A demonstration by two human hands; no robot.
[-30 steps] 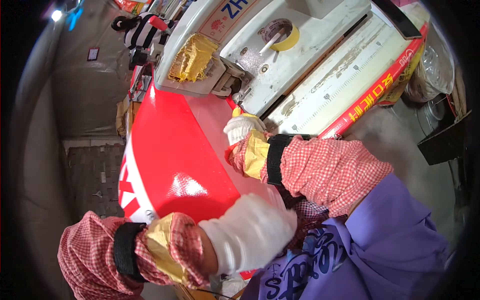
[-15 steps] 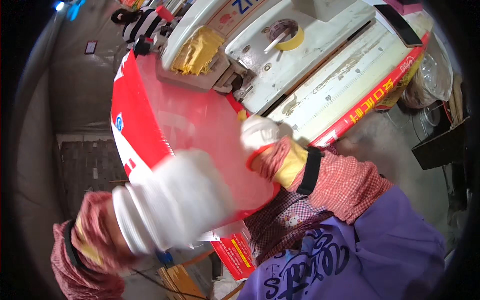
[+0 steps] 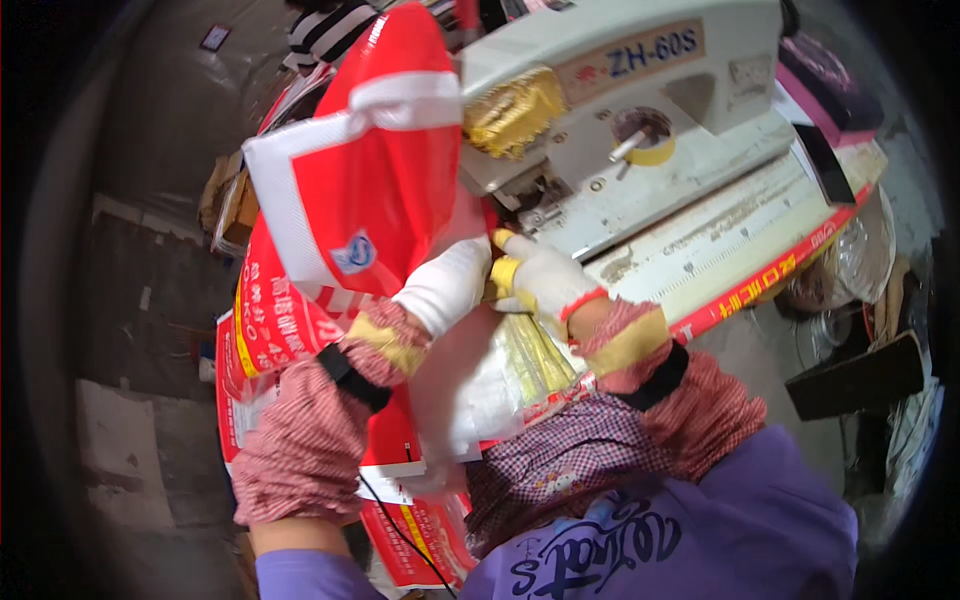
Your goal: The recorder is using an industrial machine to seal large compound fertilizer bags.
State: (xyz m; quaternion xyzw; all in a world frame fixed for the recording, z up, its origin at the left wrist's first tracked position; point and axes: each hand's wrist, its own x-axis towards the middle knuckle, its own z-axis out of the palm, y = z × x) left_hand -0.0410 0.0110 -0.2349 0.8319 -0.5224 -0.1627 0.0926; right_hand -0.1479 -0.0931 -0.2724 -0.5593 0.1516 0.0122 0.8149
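Note:
A red and white woven bag (image 3: 385, 185) stands folded up at the left of a pale industrial sewing machine (image 3: 690, 115), its edge close to the needle area. My left hand (image 3: 450, 285), in a white knitted glove, is closed on the bag's edge, its fingertips partly hidden. Right beside it my right hand (image 3: 545, 280), in a white glove with yellow fingertips, has its fingers curled round the same edge just in front of the machine. Below my hands lies translucent white sheeting with a yellow-green strip (image 3: 540, 360).
A tape roll (image 3: 645, 135) with a white stick in it rests on the machine. At its right are a phone (image 3: 822, 165), a pink box (image 3: 825, 90) and a clear plastic bag (image 3: 850, 250). More red printed bags (image 3: 425, 540) hang below. A person in striped clothing (image 3: 325, 35) is behind.
My left hand has swung up and right to the bag's edge beside my right hand. The bag's red side now stands folded upward in front of the machine.

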